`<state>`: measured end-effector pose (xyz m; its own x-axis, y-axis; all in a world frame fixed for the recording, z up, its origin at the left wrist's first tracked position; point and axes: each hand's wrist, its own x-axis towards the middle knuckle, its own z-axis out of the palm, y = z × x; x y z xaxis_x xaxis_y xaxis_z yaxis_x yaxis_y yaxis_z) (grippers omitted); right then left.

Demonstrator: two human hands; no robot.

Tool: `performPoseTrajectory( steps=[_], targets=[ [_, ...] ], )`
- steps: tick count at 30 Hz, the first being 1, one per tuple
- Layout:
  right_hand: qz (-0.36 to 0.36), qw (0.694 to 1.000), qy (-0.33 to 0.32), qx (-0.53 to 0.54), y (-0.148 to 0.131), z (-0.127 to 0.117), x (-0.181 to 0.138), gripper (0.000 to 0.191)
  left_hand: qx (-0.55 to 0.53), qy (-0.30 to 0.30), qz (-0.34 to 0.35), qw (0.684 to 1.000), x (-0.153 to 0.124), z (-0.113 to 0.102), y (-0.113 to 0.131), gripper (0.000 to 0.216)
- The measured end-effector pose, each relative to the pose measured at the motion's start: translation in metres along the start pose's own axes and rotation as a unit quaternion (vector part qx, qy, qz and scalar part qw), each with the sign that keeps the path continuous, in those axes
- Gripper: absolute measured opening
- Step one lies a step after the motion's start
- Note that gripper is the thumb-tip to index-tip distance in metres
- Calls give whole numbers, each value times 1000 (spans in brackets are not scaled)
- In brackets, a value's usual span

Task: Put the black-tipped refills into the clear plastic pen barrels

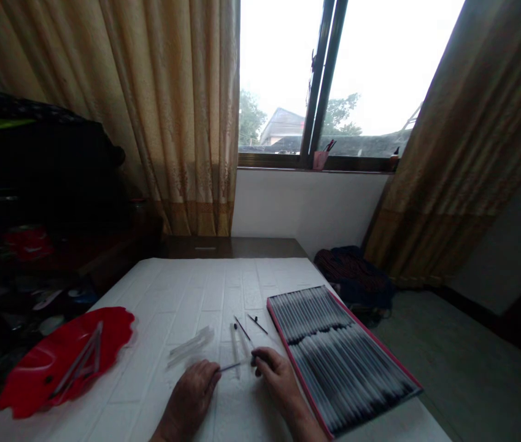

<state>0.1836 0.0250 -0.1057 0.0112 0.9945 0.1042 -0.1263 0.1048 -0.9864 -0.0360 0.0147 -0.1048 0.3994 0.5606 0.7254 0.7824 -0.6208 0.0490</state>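
Observation:
My left hand (pixel 192 393) is closed, thumb and fingers pinching a thin dark pen refill (pixel 230 367) that points right. My right hand (pixel 275 371) is closed too, its fingertips at the refill's far end around a small pale piece too blurred to name. Between the hands lies a clear pen barrel (pixel 235 347) with a dark end. Just beyond the right fingertips are a dark refill (pixel 242 328) and a shorter dark stick (pixel 259 325). Several clear plastic tubes (pixel 191 345) lie in a loose pile beyond my left hand.
At the right, a red-edged box (pixel 297 368) holds two rows of pens. A red scalloped tray (pixel 117 331) with several clear pieces stands left on the white brick-patterned table (pixel 122 414). Dark clutter fills the far left; a pink cup (pixel 320 161) stands on the windowsill.

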Motion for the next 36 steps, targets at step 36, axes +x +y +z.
performPoseTrajectory(
  steps=[36],
  targets=[
    [3,997,73,7,-4,2,0,10,-146,-168,-141,965,8,-6,-1,30]
  ],
)
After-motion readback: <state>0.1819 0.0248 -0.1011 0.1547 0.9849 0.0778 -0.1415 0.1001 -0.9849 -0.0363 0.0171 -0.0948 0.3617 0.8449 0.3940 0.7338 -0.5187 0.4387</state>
